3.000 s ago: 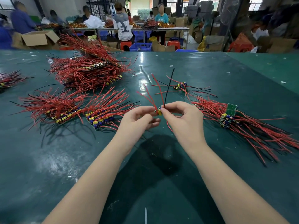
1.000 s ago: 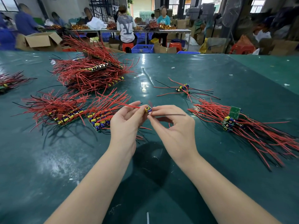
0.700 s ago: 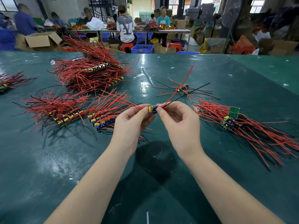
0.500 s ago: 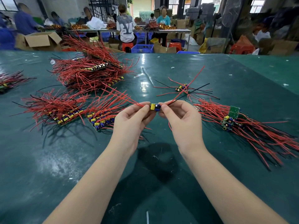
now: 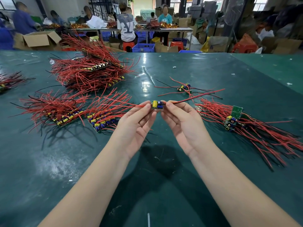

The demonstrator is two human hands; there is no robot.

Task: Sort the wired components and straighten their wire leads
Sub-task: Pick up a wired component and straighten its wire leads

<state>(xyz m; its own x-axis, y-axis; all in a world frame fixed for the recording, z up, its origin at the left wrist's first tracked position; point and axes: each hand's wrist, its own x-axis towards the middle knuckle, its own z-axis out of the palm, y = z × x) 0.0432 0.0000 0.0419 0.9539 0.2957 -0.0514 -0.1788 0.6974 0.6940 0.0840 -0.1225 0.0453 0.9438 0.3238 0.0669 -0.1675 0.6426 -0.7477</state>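
Note:
A small green board with a yellow and a blue part [image 5: 157, 104] hangs above the green table [image 5: 164, 185] between my hands. My left hand [image 5: 134, 123] pinches its red leads on the left side. My right hand [image 5: 183, 123] pinches the red and black leads [image 5: 196, 97] on the right side; they run out straight toward the upper right. A neat row of boards with red leads [image 5: 101, 121] lies left of my left hand. A loose bundle of boards with red wires [image 5: 246, 125] lies to the right.
A second sorted row [image 5: 64, 116] lies further left. A big heap of red-wired boards [image 5: 91, 71] sits at the back left. Three loose boards [image 5: 184, 87] lie behind my hands. Boxes, crates and several seated people are beyond the table's far edge.
The right-side leads, which stood steeply up half a second ago, now lie lower and straighter toward the right. Both hands have turned palm-up and the board sits level between them.

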